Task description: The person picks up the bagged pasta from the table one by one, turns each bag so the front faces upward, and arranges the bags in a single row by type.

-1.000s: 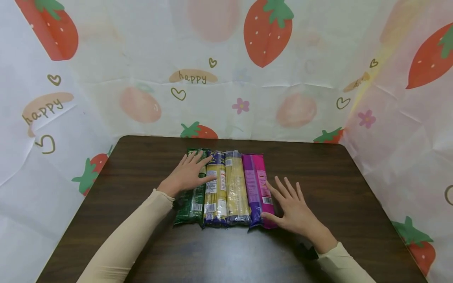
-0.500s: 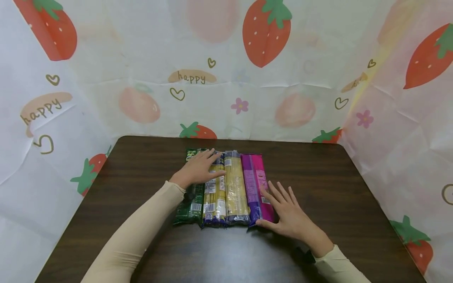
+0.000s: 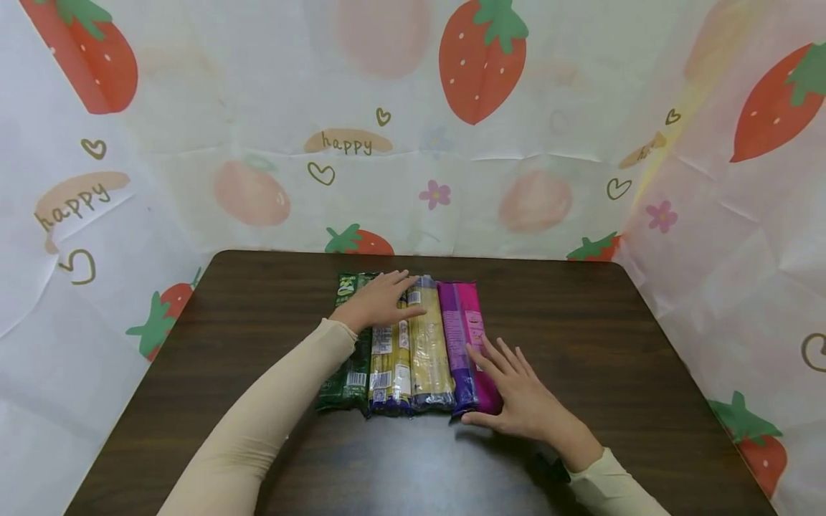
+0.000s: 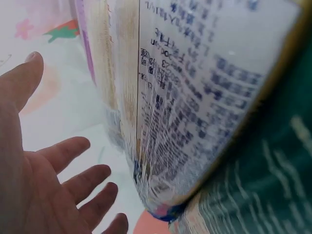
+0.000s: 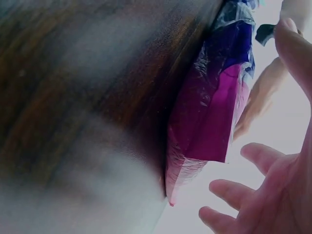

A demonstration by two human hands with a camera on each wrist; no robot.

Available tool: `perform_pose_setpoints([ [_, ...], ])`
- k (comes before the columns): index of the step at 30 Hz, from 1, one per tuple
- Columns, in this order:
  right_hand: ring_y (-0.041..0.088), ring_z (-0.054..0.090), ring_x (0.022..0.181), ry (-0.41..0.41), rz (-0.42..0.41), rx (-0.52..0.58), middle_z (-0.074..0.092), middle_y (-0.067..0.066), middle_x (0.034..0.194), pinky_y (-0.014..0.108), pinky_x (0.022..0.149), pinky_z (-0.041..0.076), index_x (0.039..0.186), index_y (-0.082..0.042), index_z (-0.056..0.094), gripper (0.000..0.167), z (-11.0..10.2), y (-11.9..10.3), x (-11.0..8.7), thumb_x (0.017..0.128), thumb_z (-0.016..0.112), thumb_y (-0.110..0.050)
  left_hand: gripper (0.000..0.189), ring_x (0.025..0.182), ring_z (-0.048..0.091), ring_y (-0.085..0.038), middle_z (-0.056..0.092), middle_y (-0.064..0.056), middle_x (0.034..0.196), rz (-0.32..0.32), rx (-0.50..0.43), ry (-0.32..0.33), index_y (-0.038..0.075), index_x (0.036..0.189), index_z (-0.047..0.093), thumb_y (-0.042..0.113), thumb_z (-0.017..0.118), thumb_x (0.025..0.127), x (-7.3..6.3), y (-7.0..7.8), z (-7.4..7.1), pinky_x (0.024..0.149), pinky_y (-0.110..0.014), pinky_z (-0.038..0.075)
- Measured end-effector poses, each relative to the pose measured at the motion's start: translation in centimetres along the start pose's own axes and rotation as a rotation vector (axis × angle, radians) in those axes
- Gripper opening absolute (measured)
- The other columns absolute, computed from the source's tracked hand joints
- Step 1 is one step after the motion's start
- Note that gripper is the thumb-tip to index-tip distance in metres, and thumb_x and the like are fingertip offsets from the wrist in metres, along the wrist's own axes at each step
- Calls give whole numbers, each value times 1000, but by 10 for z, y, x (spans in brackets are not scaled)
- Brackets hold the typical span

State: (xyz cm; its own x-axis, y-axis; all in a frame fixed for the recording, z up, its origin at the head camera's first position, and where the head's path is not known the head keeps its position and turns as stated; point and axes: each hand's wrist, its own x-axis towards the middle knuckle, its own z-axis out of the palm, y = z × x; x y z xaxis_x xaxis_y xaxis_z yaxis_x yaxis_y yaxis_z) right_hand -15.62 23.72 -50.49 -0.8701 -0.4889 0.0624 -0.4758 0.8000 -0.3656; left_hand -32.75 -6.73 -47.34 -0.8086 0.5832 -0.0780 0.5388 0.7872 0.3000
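Four long packs lie side by side on the table. From the left they are a dark green pack, a yellow noodle pack with blue ends, a clear-wrapped noodle pack, and a pink and purple pack. Over the upper part of the yellow pack is my left hand, fingers spread, its fingertips reaching above the clear pack. The left wrist view has these fingers apart from the wrappers. My right hand hovers with spread fingers at the lower right of the pink pack, holding nothing.
The dark wooden table has rounded far corners. A white curtain printed with strawberries and hearts surrounds it at the back and both sides. Light glares off the tabletop in front of the packs.
My left hand has moved right, from over the green pack to over the yellow and clear ones. My right hand has shifted slightly left and nearer to me. The packs stay in place.
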Motion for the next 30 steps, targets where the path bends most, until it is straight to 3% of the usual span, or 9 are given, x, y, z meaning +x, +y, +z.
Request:
perform_pose_setpoints([
  [4,50,20,161,-13,-3,30,19,17,178,70,127,18,173,-20,28,118,0,0,-1,82,79,-76,86,164,18,-36,22,-18,177,8,-36,-30,14,172,28,64,55,107,9,3,1,134,-52,11],
  [11,50,23,160,-52,40,96,16,16,179,72,113,43,173,-23,28,119,0,-2,0,80,84,-74,85,164,18,-39,21,-15,178,-17,-57,-59,15,172,28,64,55,107,24,9,4,132,-57,16],
  [21,47,31,157,-102,89,94,15,14,179,68,108,50,173,-28,26,119,2,-4,1,80,84,-74,88,164,19,-34,21,-11,179,-21,-51,-82,16,172,27,67,54,106,44,18,9,130,-60,21],
  [25,49,35,155,-109,118,90,14,14,179,68,107,50,173,-28,27,118,2,-5,2,80,85,-71,89,165,18,-32,22,-11,178,11,-52,-96,14,172,27,67,55,106,54,23,12,132,-54,21],
  [30,49,41,151,-111,136,77,17,16,178,67,104,53,173,-26,29,117,2,-6,3,81,87,-68,91,165,18,-33,26,-14,177,3,-40,-104,11,172,27,66,55,106,65,28,15,133,-50,20],
])
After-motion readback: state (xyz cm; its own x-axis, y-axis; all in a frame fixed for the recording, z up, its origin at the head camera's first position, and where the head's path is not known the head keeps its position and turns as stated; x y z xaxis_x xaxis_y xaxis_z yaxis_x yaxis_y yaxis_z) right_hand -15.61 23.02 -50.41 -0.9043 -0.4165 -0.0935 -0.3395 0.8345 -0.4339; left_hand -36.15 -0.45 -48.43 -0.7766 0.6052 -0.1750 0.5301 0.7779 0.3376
